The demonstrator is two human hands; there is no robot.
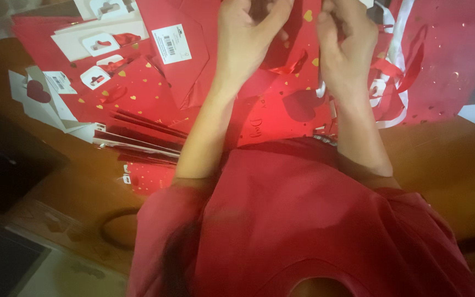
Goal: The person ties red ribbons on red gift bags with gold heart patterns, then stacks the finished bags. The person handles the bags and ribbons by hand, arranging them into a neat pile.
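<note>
You are holding a red gift bag [281, 66] dotted with small gold hearts up over the counter [446, 159], at the top middle of the view. Your left hand [246, 36] is closing its fingers [273, 19] on the bag's upper edge, and your right hand [344, 44] is pinching the same edge just right of the left hand; what exactly the right fingertips are pinching is hidden at the frame's top. A curl of red ribbon [290, 67] is hanging against the bag between your wrists. Right of the bag, white ribbon [397, 66] is looping over more red paper. Left of the bag, a flat red bag with a white label [172, 44] is lying on the counter, and farther left white cards with red heart cutouts [97, 47] are stacked.
</note>
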